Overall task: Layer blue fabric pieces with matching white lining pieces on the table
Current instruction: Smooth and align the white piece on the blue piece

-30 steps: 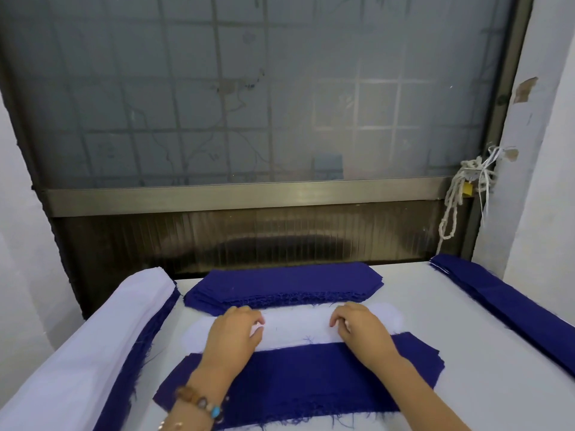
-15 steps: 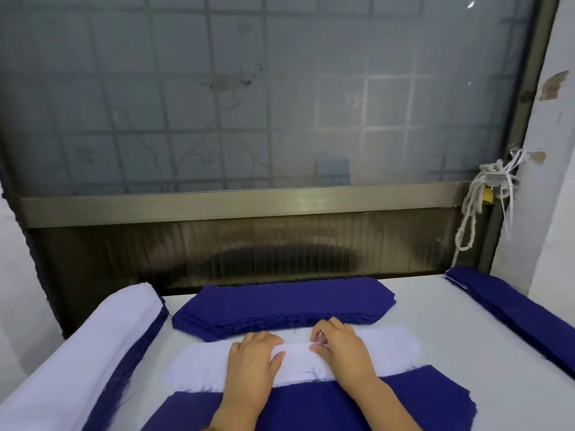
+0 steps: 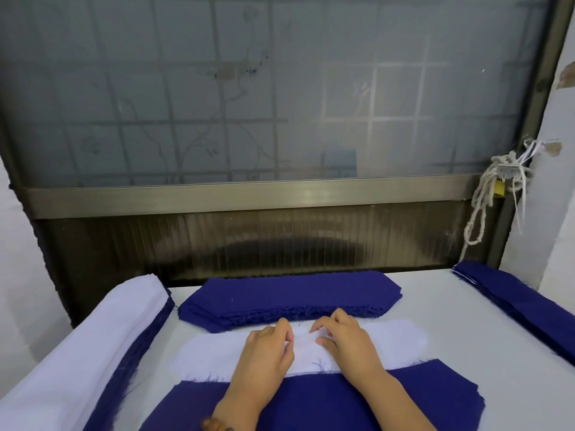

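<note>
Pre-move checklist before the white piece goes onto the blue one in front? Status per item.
1. Grip: ok. Left hand and right hand both pinch the white lining piece at its middle.
2. Single layer pinched: cannot tell.
3. Lining ends free: ok. Both lie flat on the table.
4. Near blue piece uncovered: not ok. Both forearms lie across it.
5. Lining clear of rear blue stack: cannot tell. Their edges meet.
</note>
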Tool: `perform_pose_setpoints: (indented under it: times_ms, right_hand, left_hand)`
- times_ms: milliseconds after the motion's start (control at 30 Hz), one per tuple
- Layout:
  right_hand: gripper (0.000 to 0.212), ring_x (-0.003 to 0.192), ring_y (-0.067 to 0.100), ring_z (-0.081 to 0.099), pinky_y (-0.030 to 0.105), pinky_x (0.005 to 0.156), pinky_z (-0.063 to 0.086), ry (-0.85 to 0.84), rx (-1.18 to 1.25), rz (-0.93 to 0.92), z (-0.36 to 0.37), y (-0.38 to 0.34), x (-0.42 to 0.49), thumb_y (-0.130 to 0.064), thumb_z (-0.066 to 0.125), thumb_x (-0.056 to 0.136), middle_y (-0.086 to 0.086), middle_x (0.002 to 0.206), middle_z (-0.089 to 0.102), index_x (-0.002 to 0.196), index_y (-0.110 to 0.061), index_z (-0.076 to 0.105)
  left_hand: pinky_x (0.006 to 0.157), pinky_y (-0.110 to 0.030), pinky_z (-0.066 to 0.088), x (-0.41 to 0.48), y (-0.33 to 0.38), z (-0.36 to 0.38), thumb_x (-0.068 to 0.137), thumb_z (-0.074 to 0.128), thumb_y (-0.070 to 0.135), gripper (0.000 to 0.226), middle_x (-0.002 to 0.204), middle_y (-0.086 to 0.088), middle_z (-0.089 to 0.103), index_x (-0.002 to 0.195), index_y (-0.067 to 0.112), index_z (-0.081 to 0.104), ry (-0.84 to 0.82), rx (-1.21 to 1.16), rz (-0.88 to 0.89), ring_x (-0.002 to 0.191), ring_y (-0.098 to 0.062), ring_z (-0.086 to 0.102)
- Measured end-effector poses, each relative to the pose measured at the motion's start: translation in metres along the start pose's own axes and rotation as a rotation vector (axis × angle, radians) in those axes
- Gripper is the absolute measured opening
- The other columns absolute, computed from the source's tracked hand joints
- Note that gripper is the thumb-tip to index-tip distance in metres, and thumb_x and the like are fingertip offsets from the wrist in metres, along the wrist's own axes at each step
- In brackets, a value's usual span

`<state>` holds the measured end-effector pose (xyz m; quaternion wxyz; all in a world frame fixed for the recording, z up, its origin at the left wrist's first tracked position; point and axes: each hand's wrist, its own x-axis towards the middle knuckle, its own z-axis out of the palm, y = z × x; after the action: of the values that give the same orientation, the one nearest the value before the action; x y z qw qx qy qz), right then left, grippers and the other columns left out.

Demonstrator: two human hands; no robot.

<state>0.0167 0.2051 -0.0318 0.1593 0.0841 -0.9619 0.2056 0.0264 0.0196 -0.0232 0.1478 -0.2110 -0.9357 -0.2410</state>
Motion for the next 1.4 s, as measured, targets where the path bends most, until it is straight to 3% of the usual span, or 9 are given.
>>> perform_pose_setpoints:
  times_ms: [100, 167, 333, 567, 733, 900, 1033, 1267, 1400]
  right_hand:
    - [0.015, 0.105, 0.005, 0.041, 0.015, 0.089, 0.040, 0.024, -0.005, -0.003, -0.001, -0.001, -0.001, -0.031, 0.056, 0.095, -0.011, 0.115, 0.045, 0.109, -0.033, 0.057]
    - [0.010, 0.111, 0.004, 0.035, 0.015, 0.093, 0.032, 0.038, -0.023, -0.023, -0.001, -0.002, -0.002, -0.031, 0.057, 0.094, -0.017, 0.117, 0.041, 0.102, -0.035, 0.053]
    - [0.027, 0.107, -0.004, 0.035, 0.016, 0.093, 0.022, -0.019, 0.032, -0.092, -0.003, -0.003, -0.004, -0.015, 0.053, 0.089, -0.028, 0.097, 0.043, 0.086, -0.039, 0.042]
    - [0.052, 0.106, -0.005, 0.035, 0.012, 0.099, 0.015, -0.013, 0.125, -0.206, -0.006, -0.005, -0.006, 0.000, 0.044, 0.085, -0.027, 0.095, 0.045, 0.106, -0.047, 0.044]
    - [0.050, 0.102, -0.004, 0.039, 0.015, 0.098, 0.021, -0.029, 0.122, -0.202, -0.003, -0.004, -0.007, -0.006, 0.044, 0.089, -0.024, 0.099, 0.046, 0.113, -0.049, 0.041]
    - [0.020, 0.099, -0.003, 0.041, 0.021, 0.098, 0.023, -0.018, 0.047, -0.095, -0.003, 0.001, -0.005, -0.030, 0.051, 0.092, -0.020, 0.102, 0.040, 0.109, -0.042, 0.052]
    - [0.027, 0.106, 0.008, 0.038, 0.029, 0.096, 0.027, -0.034, -0.078, 0.090, -0.004, 0.008, -0.004, -0.042, 0.045, 0.092, -0.015, 0.111, 0.042, 0.117, -0.034, 0.050]
    - [0.033, 0.113, 0.013, 0.038, 0.035, 0.099, 0.025, -0.029, -0.207, 0.286, -0.022, 0.026, -0.005, -0.037, 0.043, 0.087, -0.011, 0.115, 0.048, 0.119, -0.032, 0.047]
    - [0.030, 0.117, 0.016, 0.038, 0.042, 0.106, 0.022, -0.034, -0.244, 0.425, -0.035, 0.044, -0.009, -0.036, 0.043, 0.087, -0.008, 0.119, 0.049, 0.116, -0.032, 0.050]
  left_hand:
    - [0.093, -0.018, 0.034, 0.000, 0.001, 0.000, 0.095, 0.047, 0.034, 0.013, 0.100, 0.020, 0.053, 0.103, 0.039, 0.037, -0.015, -0.032, 0.013, 0.094, 0.001, 0.045]
    - [0.104, -0.019, 0.023, 0.001, -0.001, 0.002, 0.093, 0.049, 0.037, 0.031, 0.105, 0.025, 0.046, 0.119, 0.044, 0.034, -0.062, -0.012, 0.012, 0.100, 0.006, 0.040]
    - [0.106, -0.024, 0.016, 0.003, -0.004, 0.004, 0.092, 0.045, 0.038, 0.039, 0.116, 0.022, 0.039, 0.131, 0.045, 0.043, -0.137, 0.080, 0.040, 0.116, -0.001, 0.032]
    - [0.116, -0.033, 0.006, 0.002, -0.002, 0.004, 0.096, 0.039, 0.031, 0.044, 0.137, 0.025, 0.033, 0.138, 0.042, 0.034, -0.194, 0.043, 0.066, 0.131, 0.001, 0.021]
    - [0.117, -0.035, 0.009, 0.001, -0.002, 0.004, 0.095, 0.041, 0.027, 0.029, 0.126, 0.021, 0.038, 0.122, 0.037, 0.041, -0.189, 0.015, 0.051, 0.124, 0.000, 0.028]
    - [0.108, -0.033, 0.020, 0.003, 0.000, 0.000, 0.084, 0.043, 0.041, 0.012, 0.090, 0.019, 0.044, 0.091, 0.034, 0.037, -0.115, 0.074, -0.035, 0.093, -0.003, 0.039]
    - [0.093, -0.031, 0.018, 0.002, -0.013, -0.012, 0.074, 0.028, 0.069, 0.040, 0.077, 0.017, 0.054, 0.090, 0.036, 0.046, -0.002, 0.231, -0.180, 0.086, -0.003, 0.045]
    - [0.107, -0.044, 0.016, -0.005, -0.054, -0.039, 0.085, 0.043, 0.040, 0.017, 0.096, 0.018, 0.050, 0.100, 0.039, 0.049, -0.048, 0.270, -0.429, 0.098, -0.006, 0.042]
    - [0.098, -0.038, 0.023, -0.010, -0.062, -0.047, 0.086, 0.044, 0.036, 0.015, 0.096, 0.018, 0.055, 0.098, 0.037, 0.054, -0.002, 0.283, -0.536, 0.097, -0.006, 0.045]
